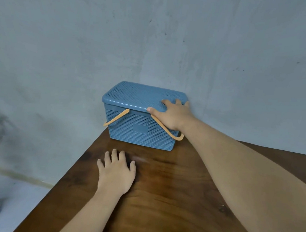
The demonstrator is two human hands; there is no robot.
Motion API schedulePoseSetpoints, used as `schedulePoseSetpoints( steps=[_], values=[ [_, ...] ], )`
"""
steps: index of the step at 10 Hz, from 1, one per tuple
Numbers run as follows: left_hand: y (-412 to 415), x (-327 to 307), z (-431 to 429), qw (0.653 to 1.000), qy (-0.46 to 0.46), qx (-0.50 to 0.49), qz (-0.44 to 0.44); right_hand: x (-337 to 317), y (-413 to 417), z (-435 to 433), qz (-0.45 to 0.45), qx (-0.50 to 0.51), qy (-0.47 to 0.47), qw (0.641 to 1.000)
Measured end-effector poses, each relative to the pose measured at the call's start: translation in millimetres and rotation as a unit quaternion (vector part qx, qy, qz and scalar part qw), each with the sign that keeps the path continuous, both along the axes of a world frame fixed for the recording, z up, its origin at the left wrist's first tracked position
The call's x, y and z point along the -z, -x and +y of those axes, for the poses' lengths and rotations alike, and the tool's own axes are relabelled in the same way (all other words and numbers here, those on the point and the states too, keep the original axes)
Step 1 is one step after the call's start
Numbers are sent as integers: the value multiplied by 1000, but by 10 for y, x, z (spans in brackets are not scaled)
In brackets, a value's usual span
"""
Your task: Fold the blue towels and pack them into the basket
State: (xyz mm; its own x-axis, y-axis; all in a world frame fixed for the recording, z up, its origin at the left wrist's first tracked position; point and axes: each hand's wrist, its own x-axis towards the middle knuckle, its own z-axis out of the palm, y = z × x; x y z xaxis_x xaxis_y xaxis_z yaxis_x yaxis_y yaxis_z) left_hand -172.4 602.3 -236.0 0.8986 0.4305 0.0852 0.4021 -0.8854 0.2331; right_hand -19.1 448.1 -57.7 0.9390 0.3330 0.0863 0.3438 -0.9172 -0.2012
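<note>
The shut lid (137,97) hid the inside of the single blue basket (138,131), and the right hand (172,115) covered part of its one orange handle (116,118). That hand lay on the lid's near right corner with its fingers spread, the thumb at the front rim, perhaps hooked under it. The left hand (117,172) rested flat and splayed on the wooden table (168,200), just before the basket and apart from it. The basket stood at the table's far corner, by the wall.
</note>
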Motion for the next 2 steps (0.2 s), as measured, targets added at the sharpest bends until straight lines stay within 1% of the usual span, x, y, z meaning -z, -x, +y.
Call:
schedulePoseSetpoints(
  steps=[1,2],
  values=[
    [60,-72,-24,1000,-4,4,4,-61,61,-37,32,-6,-29,999],
    [148,-80,-77,999,-24,37,-28,4,171,-227,-3,-44,-69,997]
  ],
)
